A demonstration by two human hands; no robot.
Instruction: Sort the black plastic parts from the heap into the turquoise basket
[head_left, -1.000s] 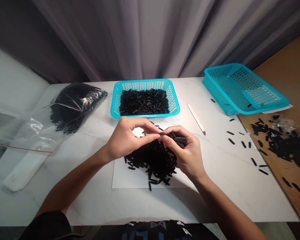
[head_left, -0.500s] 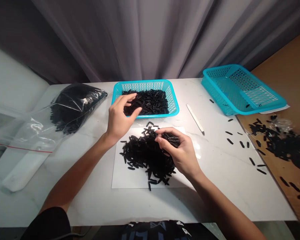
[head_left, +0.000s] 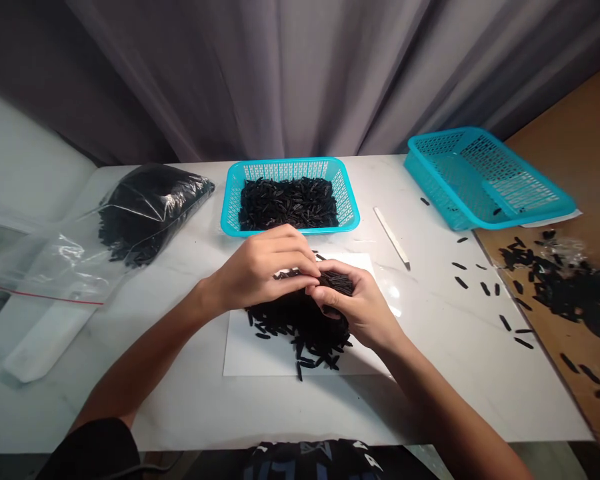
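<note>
In the head view, my right hand (head_left: 373, 310) is closed around a handful of slim black strips (head_left: 339, 283), which show between the thumb and the curled fingers. The fingertips of my left hand (head_left: 267, 270) are pinched together and meet those of the right at the near end of the handful. Whether a strip is caught between them is hidden. Below both hands a loose pile of the same black strips (head_left: 300, 327) lies on a white sheet (head_left: 237, 357), partly covered by the left hand.
Behind the hands stands a blue basket (head_left: 351, 213) holding many black strips. A clear bag (head_left: 155, 207) of black pieces lies left. To the right are a white-handled blade tool (head_left: 391, 237), another blue basket (head_left: 443, 200), scattered strips (head_left: 461, 283) and a brown board (head_left: 555, 347).
My left hand has come down and right from in front of the basket to the right hand's fingertips, its fingers closing. The right hand keeps its handful, almost in place.
</note>
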